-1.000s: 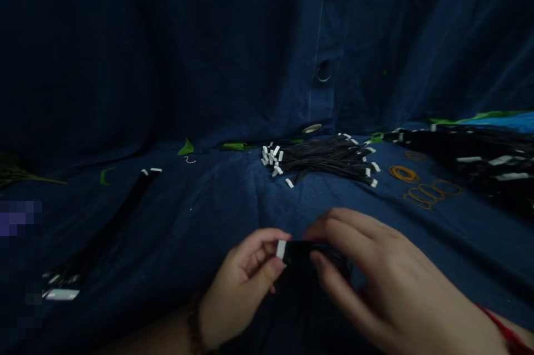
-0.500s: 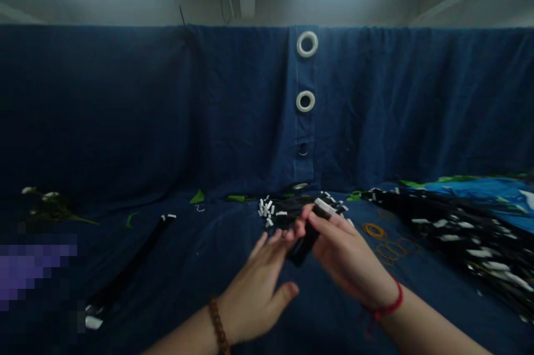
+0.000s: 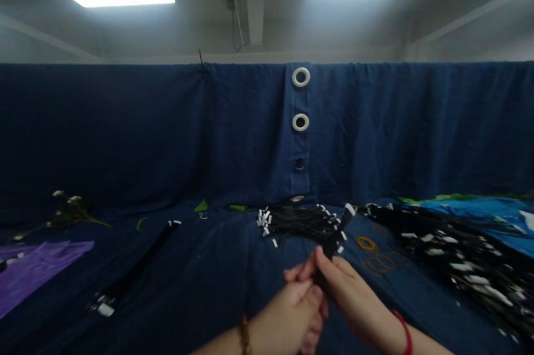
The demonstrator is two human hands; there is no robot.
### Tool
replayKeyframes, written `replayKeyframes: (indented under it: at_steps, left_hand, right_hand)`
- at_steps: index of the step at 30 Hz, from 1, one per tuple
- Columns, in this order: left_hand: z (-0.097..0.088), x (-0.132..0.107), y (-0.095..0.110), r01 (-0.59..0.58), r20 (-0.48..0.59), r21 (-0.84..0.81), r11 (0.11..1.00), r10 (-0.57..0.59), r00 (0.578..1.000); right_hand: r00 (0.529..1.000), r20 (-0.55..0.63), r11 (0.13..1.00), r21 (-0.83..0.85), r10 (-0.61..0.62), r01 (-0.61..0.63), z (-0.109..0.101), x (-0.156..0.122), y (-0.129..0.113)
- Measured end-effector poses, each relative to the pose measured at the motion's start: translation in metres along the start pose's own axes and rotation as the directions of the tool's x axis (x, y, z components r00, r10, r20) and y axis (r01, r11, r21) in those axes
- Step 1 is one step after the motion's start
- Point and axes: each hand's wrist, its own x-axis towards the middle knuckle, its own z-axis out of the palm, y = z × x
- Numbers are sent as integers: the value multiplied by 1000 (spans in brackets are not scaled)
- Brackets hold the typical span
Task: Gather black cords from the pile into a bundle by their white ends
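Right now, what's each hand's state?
Left hand: closed around the white-tipped black strip.
Right hand: closed on the same strip, thumb higher up it.

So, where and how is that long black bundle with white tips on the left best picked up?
Probably around the middle of the long black bundle with white tips, from above, with the left hand, the nearer one. It lies flat and slantwise on the dark blue cloth, which shows along both long sides, so pinching across its narrow width looks easiest.
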Motion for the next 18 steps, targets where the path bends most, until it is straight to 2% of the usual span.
replayKeyframes:
  at_steps: [3, 4, 5, 8, 10, 12, 14, 16, 18]
  left_hand:
    - [-23, -26, -8, -16, 35, 158, 987, 10, 999]
    - [-34, -38, -8, -60, 48, 339, 939, 46, 998]
    - [-44, -49, -7, -52, 38, 462, 885, 39, 999]
    - [-66, -78, -8, 54, 0, 657, 752, -71, 997]
    - [-69, -87, -13, 81, 6, 713, 697, -122, 993]
    - [-68, -91, -19, 72, 52, 741, 668, -164, 985]
    - [-67, -93, -22, 63, 80, 752, 656, -186, 979]
    - [-75, -97, -22, 80, 50, 756, 650, -180, 982]
    - [-98, -100, -18, 130, -58, 756, 641, -132, 989]
  right_hand:
    - [995, -96, 996, -77, 39, -46, -31, 8, -5]
    - [991, -127, 990, -125, 47, -63, -45, 16, -10]
    - [987, -148, 979, -184, 64, -91, -61, 29, -14]
    - [975, -185, 898, -399, 121, -187, -100, 83, -22]
    - [973, -206, 807, -556, 99, -200, -111, 126, -15]
    - [976, -210, 678, -710, 50, -188, -107, 159, 0]
    - [986, -163, 543, -831, -32, -120, -91, 171, 22]
    - [992, -73, 412, -911, -101, -25, -71, 158, 47]
    - [990, 54, 299, -950, -128, 91, -52, 125, 74]
